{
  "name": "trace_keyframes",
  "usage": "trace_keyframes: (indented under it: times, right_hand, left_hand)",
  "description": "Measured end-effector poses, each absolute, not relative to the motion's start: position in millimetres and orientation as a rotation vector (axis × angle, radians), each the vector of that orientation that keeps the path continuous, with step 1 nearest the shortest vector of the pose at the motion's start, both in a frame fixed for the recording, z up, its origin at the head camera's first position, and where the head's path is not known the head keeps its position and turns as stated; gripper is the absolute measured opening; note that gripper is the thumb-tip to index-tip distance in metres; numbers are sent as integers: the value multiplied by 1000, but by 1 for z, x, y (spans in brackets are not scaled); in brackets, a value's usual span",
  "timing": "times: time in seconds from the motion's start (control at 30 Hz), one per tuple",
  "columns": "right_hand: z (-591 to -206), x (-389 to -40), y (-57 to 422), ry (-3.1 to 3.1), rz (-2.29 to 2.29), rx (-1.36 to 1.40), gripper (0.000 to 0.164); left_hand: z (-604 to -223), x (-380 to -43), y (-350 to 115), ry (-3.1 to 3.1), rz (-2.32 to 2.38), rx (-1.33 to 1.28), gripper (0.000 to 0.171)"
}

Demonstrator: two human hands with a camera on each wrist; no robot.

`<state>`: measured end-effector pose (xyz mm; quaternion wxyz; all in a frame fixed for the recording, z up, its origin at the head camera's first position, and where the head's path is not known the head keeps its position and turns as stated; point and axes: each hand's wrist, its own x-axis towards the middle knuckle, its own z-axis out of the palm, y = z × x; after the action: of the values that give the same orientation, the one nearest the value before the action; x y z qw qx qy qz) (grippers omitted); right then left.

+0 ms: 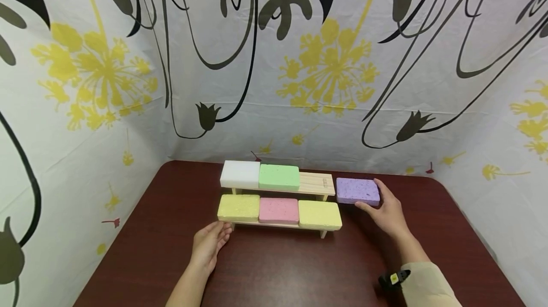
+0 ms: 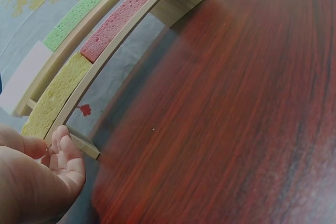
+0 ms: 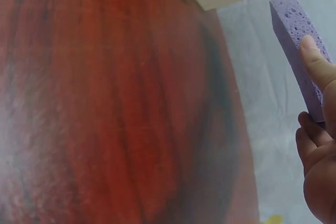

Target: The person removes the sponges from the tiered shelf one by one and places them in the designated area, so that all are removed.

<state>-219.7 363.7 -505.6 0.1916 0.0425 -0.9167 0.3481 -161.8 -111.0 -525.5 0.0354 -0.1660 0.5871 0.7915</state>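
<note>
My right hand point(image 1: 388, 212) grips a purple sponge point(image 1: 357, 191) between thumb and fingers, just off the right end of the rear wooden tier point(image 1: 316, 183). In the right wrist view the thumb lies on the face of the purple sponge point(image 3: 296, 40). My left hand point(image 1: 209, 245) pinches the left end of the front wooden tier point(image 1: 274, 224). On that front tier sit a yellow sponge point(image 1: 238, 208), a pink sponge point(image 1: 278, 211) and another yellow sponge point(image 1: 319, 214). A white sponge block point(image 1: 240, 174) and a green sponge point(image 1: 279, 177) occupy the rear tier, whose right portion shows bare wood.
The wooden rack stands toward the back of a dark red-brown table point(image 1: 274, 269). Behind it and along both sides hangs a white cloth point(image 1: 274, 126) printed with flowers. A dark strap-like item point(image 1: 395, 279) is at the right sleeve.
</note>
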Motion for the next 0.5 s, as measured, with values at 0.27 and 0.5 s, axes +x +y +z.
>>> trace_keyframes:
  times: [0.27, 0.5]
  right_hand:
    - [-518, -219, 363, -2621, 946, 135, 93]
    - [-524, -220, 361, -2645, 950, 136, 93]
  left_hand:
    - [-525, -162, -111, 1804, 2426, -518, 37]
    - [-526, -162, -112, 1804, 2427, -514, 38]
